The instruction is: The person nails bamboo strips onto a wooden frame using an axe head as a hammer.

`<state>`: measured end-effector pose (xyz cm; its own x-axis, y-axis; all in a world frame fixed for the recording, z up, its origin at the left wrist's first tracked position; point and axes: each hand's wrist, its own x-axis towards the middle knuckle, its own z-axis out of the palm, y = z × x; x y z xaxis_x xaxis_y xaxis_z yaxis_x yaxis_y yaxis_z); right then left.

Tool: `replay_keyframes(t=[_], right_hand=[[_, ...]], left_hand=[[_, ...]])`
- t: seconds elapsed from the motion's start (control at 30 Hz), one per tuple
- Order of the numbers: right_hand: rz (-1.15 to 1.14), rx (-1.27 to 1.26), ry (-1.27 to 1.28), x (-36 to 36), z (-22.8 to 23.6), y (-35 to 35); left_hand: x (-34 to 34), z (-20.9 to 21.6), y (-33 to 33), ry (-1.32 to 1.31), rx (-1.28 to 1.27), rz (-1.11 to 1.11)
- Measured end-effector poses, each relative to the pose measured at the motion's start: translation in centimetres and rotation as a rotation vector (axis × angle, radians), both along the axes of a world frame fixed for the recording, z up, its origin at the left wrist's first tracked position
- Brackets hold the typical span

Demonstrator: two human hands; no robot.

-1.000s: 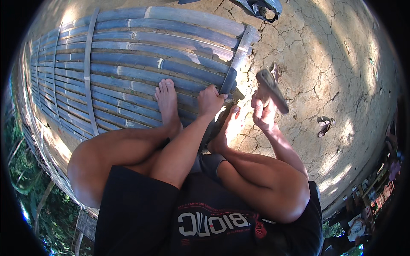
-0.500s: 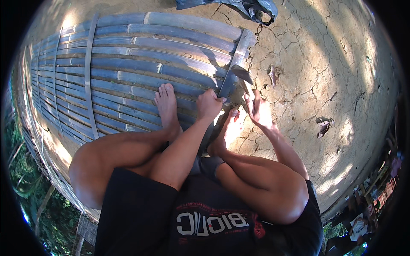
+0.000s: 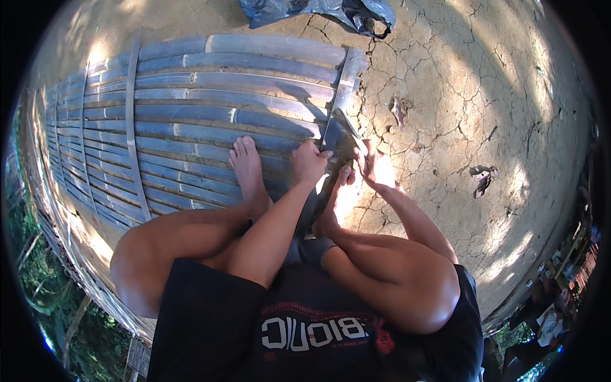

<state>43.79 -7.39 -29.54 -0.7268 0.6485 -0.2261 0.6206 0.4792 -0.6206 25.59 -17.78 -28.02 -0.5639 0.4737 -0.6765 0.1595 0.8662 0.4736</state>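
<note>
My left hand (image 3: 310, 163) is closed around a long dark strip (image 3: 330, 132), which looks like split bamboo and runs between my feet toward me. My right hand (image 3: 377, 167) grips a tool with a pale handle and a dark flat blade (image 3: 345, 123). The blade tilts up and left, close to the far end of the strip; whether they touch I cannot tell. My left foot (image 3: 249, 167) rests on a bamboo slat platform (image 3: 210, 114). On the ground beside the strip is my right foot (image 3: 344, 194), partly sunlit.
Cracked dry earth (image 3: 445, 146) spreads to the right, with dry leaves (image 3: 484, 180) lying on it. Beyond the platform's far edge lies a crumpled dark plastic bag (image 3: 318, 9). Cross strips (image 3: 132, 95) span the slats. My bent knees flank both arms.
The tool in my right hand has swung slightly left, its blade now more edge-on. My left hand keeps its grip on the strip. The whole view has shifted a little.
</note>
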Motion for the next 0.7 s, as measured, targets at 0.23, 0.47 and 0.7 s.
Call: replay_keyframes(t=[0.23, 0.47, 0.7], right_hand=[[-0.165, -0.144, -0.019, 1.0, 0.7, -0.3], [-0.806, 0.304, -0.269, 9.8, -0.6, 1.7], [-0.545, 0.442, -0.078, 3.2, 0.6, 1.9]], left_hand=[[-0.1, -2.5, -1.6, 0.027, 0.030, 0.026], [-1.5, -2.1, 0.1, -0.002, 0.058, -0.031], [-9.1, -3.1, -0.1, 0.634, 0.374, -0.204]])
